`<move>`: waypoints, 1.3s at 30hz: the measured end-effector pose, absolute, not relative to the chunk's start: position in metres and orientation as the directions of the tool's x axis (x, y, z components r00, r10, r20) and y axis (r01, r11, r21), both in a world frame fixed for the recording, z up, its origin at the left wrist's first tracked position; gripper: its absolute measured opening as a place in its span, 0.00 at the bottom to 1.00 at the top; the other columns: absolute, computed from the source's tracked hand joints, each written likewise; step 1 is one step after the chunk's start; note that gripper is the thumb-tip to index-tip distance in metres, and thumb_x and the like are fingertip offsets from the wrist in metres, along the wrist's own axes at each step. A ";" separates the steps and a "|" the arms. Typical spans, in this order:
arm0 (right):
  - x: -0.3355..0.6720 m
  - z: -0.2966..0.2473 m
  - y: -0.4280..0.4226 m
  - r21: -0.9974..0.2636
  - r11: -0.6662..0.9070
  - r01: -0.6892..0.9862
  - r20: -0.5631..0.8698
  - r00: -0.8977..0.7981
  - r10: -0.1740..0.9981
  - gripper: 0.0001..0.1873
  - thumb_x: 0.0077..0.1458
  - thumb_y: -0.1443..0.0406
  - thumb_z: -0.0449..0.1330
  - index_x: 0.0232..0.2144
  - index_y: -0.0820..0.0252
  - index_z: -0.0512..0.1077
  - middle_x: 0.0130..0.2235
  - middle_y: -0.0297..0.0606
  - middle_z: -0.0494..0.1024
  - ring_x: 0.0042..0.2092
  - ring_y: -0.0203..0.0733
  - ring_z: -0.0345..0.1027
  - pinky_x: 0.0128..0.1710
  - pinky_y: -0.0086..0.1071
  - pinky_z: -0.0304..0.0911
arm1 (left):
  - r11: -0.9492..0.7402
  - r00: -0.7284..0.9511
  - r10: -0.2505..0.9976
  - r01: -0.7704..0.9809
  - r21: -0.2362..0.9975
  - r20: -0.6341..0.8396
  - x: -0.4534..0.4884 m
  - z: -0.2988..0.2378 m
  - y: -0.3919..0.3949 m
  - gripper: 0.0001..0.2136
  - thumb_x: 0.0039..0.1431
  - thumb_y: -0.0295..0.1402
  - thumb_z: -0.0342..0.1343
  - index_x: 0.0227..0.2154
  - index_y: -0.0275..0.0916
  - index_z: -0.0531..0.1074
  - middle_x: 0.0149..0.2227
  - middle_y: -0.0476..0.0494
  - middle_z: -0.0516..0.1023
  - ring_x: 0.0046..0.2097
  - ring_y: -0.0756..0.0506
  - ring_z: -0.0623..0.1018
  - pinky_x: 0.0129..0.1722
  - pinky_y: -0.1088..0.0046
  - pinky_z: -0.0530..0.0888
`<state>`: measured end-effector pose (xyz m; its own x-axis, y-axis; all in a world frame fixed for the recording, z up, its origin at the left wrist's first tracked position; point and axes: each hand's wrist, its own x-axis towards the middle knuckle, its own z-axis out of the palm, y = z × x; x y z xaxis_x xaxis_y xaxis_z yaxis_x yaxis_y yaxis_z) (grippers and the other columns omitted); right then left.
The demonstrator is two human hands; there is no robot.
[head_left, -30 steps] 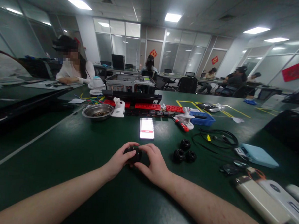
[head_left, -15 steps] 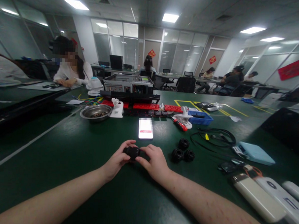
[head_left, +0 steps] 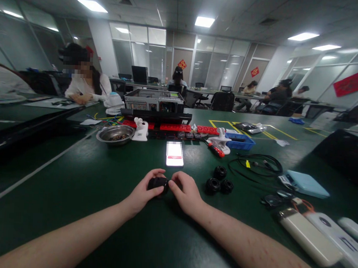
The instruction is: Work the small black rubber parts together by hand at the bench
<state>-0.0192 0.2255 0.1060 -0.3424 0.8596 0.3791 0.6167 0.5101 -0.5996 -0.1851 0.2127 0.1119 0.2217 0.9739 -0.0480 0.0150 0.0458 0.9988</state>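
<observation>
Held above the table is a black round part (head_left: 157,183), short and thick like a pipe fitting or small lens; its exact kind I cannot make out. My left hand (head_left: 145,190) is wrapped around it, thumb along the near side. At its right end, my right hand (head_left: 186,191) pinches with thumb and forefinger at the rim; whether something small sits between those fingertips is too blurred to tell. To the right of my hands, three similar black round parts (head_left: 220,179) with ringed openings stand close together on the green table.
Beyond my hands lies a lit phone (head_left: 175,154). Farther back are a metal bowl (head_left: 115,135) of small pieces, a red-handled screwdriver (head_left: 216,149), a blue tray (head_left: 240,141) and an open computer case (head_left: 153,103). Cables (head_left: 256,165) and a light-blue box (head_left: 307,184) lie right.
My right thumb and forefinger have drawn together at the part's right end. The left thumb has moved along the part, which has turned slightly in the hand.
</observation>
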 end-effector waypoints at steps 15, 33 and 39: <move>-0.019 0.107 0.225 -0.429 0.667 0.609 0.398 -0.536 0.745 0.17 0.50 0.63 0.57 0.42 0.62 0.62 0.37 0.41 0.68 0.38 0.42 0.61 0.37 0.35 0.59 | 0.125 0.235 0.967 -0.110 0.986 -0.097 -0.186 0.108 0.217 0.19 0.53 0.44 0.46 0.45 0.40 0.58 0.42 0.42 0.65 0.41 0.43 0.71 0.35 0.67 0.70; -0.018 0.100 0.235 -0.628 0.522 0.577 0.240 -0.494 0.836 0.22 0.59 0.58 0.41 0.20 0.62 0.64 0.21 0.32 0.66 0.25 0.33 0.60 0.27 0.27 0.52 | 0.032 0.246 0.969 -0.014 0.999 -0.027 -0.186 0.107 0.214 0.22 0.46 0.33 0.56 0.45 0.43 0.59 0.42 0.45 0.62 0.43 0.43 0.67 0.38 0.68 0.69; -0.019 0.103 0.230 -0.541 0.548 0.638 0.249 -0.501 0.829 0.10 0.55 0.62 0.50 0.36 0.62 0.66 0.31 0.38 0.71 0.33 0.38 0.63 0.32 0.30 0.57 | 0.108 0.307 0.949 -0.116 0.987 -0.068 -0.189 0.104 0.218 0.19 0.54 0.45 0.45 0.45 0.42 0.57 0.42 0.43 0.63 0.39 0.44 0.70 0.35 0.68 0.69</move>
